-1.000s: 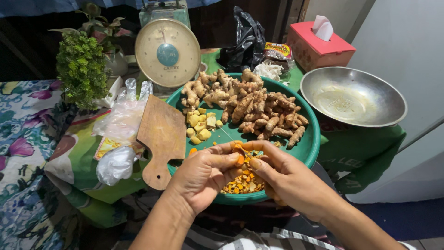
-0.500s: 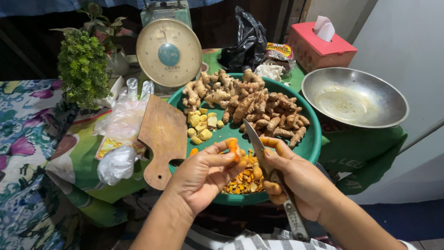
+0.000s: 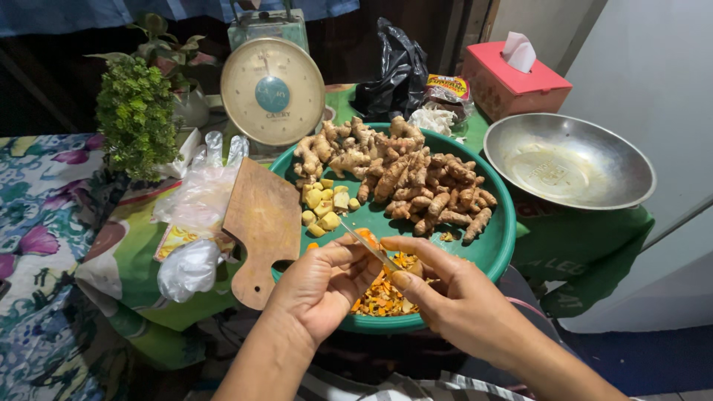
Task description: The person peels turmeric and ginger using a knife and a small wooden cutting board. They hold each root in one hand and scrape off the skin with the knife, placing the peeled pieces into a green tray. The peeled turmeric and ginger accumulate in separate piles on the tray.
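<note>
Orange root piece (image 3: 365, 238) pinched in the left hand (image 3: 323, 286); right hand (image 3: 453, 297) grips a knife (image 3: 369, 246) against it.

A green basin (image 3: 499, 245) holds tan-brown roots (image 3: 405, 174), pale yellow cut pieces (image 3: 324, 208) and bright orange peelings (image 3: 382, 297). The tissue box (image 3: 512, 85) is pinkish red, the bowl (image 3: 568, 160) silver, the bag (image 3: 394, 70) black, the cutting board (image 3: 260, 223) brown, and the far-left cloth (image 3: 37, 215) floral blue and purple.
</note>
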